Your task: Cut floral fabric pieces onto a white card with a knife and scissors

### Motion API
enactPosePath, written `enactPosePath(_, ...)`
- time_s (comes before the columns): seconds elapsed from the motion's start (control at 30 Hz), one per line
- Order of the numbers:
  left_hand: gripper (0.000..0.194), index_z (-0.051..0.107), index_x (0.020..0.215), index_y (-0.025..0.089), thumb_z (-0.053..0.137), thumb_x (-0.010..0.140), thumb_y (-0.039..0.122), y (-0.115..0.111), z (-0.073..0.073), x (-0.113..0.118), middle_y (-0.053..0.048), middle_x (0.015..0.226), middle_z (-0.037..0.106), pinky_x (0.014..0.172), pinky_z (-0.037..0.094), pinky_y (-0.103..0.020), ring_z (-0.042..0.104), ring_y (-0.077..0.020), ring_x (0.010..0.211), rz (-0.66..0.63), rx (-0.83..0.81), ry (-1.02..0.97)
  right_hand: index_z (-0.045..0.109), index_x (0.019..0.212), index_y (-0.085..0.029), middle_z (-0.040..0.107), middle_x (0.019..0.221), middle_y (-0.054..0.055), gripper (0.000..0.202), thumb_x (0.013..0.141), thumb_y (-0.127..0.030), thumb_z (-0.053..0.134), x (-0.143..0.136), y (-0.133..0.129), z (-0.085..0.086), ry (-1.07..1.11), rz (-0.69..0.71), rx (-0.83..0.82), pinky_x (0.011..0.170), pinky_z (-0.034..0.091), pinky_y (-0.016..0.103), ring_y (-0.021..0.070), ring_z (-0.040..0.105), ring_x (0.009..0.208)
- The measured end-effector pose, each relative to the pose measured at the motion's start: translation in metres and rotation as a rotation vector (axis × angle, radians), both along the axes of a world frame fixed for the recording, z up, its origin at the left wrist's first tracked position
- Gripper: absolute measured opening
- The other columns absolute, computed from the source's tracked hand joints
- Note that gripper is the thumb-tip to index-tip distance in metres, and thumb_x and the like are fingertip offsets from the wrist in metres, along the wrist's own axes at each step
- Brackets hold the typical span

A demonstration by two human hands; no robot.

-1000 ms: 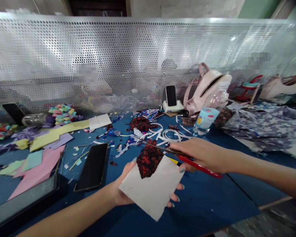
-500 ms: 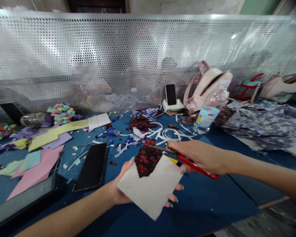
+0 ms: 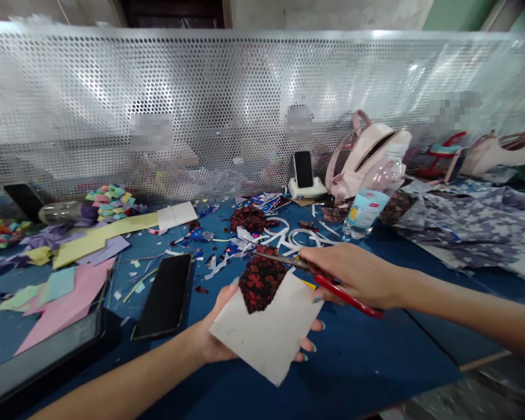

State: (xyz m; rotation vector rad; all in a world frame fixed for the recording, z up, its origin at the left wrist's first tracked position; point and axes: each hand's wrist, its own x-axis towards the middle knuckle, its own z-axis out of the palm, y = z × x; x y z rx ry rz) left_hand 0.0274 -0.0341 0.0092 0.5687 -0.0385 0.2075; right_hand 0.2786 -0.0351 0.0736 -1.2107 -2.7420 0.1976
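Note:
My left hand (image 3: 216, 326) holds a white card (image 3: 269, 332) from beneath, its fingertips showing past the card's right edge. A piece of black cloth with a red flower pattern (image 3: 262, 283) lies over the card's upper part. My right hand (image 3: 350, 274) grips scissors with red handles (image 3: 350, 297). The scissor blades point left across the top of the patterned cloth. Something yellow shows just beside the card's right corner, partly hidden by the scissors.
White strip loops (image 3: 304, 238), scraps and a dark patterned bundle (image 3: 247, 219) lie beyond my hands. Left are a black phone (image 3: 164, 297), a tablet (image 3: 44, 364) and coloured papers (image 3: 67, 297). A bottle (image 3: 367, 207), backpack (image 3: 363, 151) and star-print cloth (image 3: 472, 224) stand or lie right.
The scissors have turned slightly in my right hand, and their blades show more clearly above the cloth. The card has shifted very slightly. My left hand keeps its hold.

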Motion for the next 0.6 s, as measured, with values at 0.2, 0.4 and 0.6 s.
enactPosePath(0.2, 0.087, 0.04, 0.149, 0.007, 0.057, 0.079, 0.056, 0.0009, -0.002, -0.0003, -0.018, 0.137, 0.056, 0.105, 0.035, -0.042, 0.058, -0.029, 0.117, -0.013, 0.01, 0.01, 0.056, 0.095, -0.016, 0.066, 0.082, 0.009, 0.065, 0.089, -0.078, 0.036, 0.003, -0.0031, 0.0012, -0.038, -0.023, -0.017, 0.057, 0.034, 0.032, 0.0233, 0.059, 0.066)
enactPosePath(0.4, 0.088, 0.039, 0.149, 0.007, 0.057, 0.079, 0.056, 0.0005, -0.003, -0.0006, -0.019, 0.138, 0.055, 0.104, 0.035, -0.042, 0.058, -0.0291, 0.117, -0.022, 0.018, 0.01, 0.057, 0.091, -0.017, 0.066, 0.08, 0.008, 0.064, 0.089, -0.078, 0.039, 0.0011, -0.003, 0.0047, -0.035, -0.015, -0.018, 0.056, 0.033, 0.03, 0.0238, 0.06, 0.067)
enactPosePath(0.6, 0.09, 0.039, 0.149, 0.005, 0.058, 0.077, 0.057, 0.0019, -0.0008, -0.001, -0.019, 0.135, 0.056, 0.104, 0.035, -0.043, 0.058, -0.0294, 0.115, -0.013, 0.003, 0.035, 0.059, 0.096, -0.016, 0.069, 0.083, 0.009, 0.06, 0.092, -0.073, 0.039, 0.0026, -0.0021, -0.0011, -0.025, -0.002, 0.004, 0.058, 0.036, 0.031, 0.0241, 0.063, 0.069)
